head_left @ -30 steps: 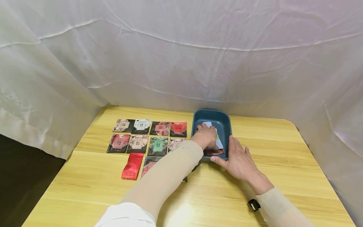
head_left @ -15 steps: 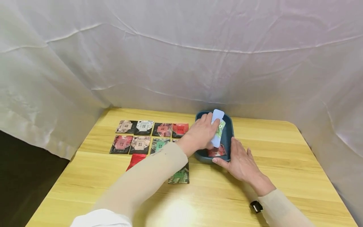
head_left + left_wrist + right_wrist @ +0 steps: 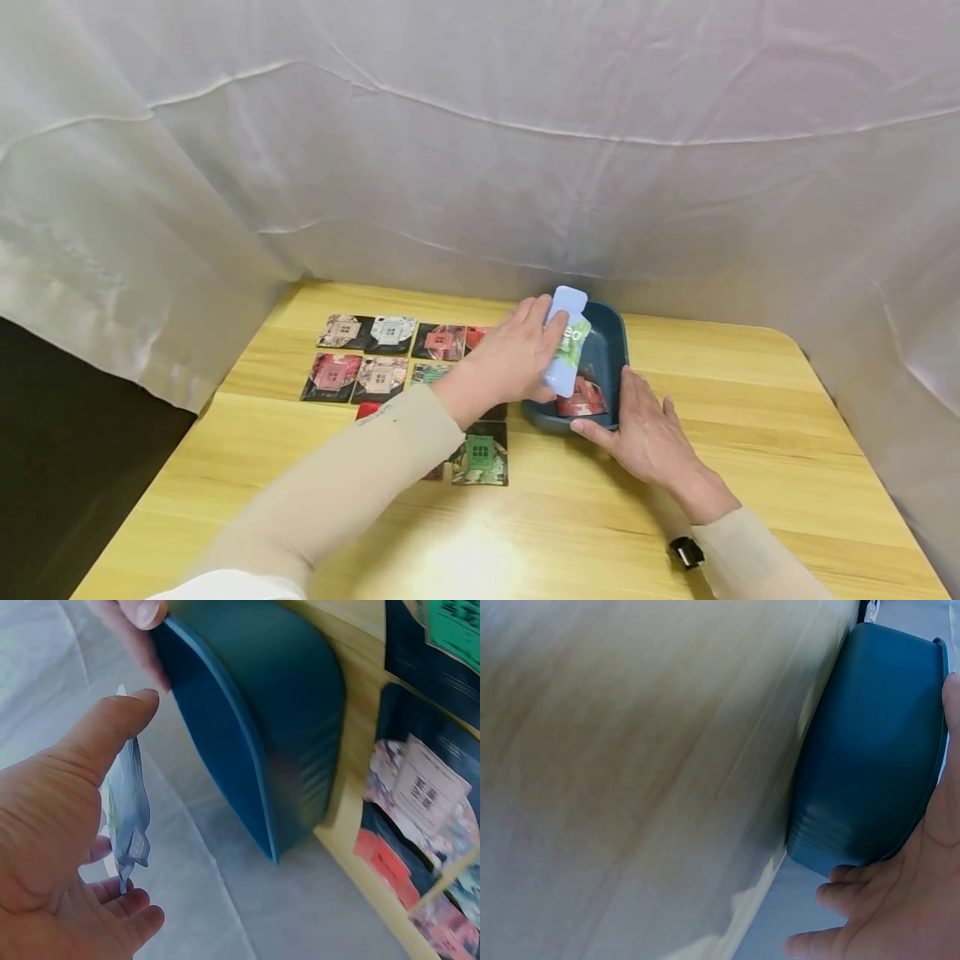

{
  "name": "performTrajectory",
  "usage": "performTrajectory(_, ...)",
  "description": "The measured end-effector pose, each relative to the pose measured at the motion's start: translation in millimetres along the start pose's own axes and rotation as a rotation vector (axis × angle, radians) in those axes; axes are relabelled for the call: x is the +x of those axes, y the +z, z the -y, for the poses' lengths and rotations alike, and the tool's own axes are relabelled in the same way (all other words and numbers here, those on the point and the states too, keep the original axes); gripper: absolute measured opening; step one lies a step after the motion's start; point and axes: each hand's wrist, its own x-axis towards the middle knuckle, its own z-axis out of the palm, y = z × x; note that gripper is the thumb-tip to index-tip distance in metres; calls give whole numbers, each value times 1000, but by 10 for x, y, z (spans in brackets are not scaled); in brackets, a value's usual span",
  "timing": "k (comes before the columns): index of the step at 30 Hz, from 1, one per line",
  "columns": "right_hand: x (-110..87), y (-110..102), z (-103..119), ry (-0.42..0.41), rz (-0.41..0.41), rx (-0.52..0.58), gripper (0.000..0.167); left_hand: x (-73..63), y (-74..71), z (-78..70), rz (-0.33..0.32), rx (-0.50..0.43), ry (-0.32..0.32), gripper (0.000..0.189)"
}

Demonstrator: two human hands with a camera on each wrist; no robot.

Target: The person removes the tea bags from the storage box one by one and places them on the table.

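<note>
My left hand (image 3: 517,350) pinches a light-blue sachet (image 3: 567,358) with green print above the left part of the dark blue plastic box (image 3: 615,333). In the left wrist view the sachet (image 3: 129,802) is seen edge-on between thumb and fingers. A red and black sachet (image 3: 582,398) lies inside the box near its front. My right hand (image 3: 652,433) rests against the box's front right corner, thumb at the near side and fingers fairly straight along the right wall. In the right wrist view its fingers touch the outside of the box (image 3: 870,750).
Left of the box lie rows of square sachets, such as a pink one (image 3: 332,377), a white one (image 3: 391,333) and a green one (image 3: 480,454). My left forearm covers some, and most of a red packet (image 3: 367,410). A pale curtain (image 3: 480,167) hangs behind the wooden table (image 3: 750,400).
My left hand has lifted the light-blue sachet from inside the box and drawn it up and to the left. The red sachet beneath is uncovered. My right hand has stayed at the box.
</note>
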Motion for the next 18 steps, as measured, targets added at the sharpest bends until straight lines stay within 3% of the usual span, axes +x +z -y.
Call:
performTrajectory(4,11,-3,-11,1,-4,1,127,-177,-52,165,11,-77,-39,124)
performTrajectory(8,21,-16,-34,2,0,4,128,-408,-62,386,-22,-150,-63,122)
performTrajectory(18,-2,-155,-104,12,13,-39,130,-1126,53,929,-63,-205,-119,119)
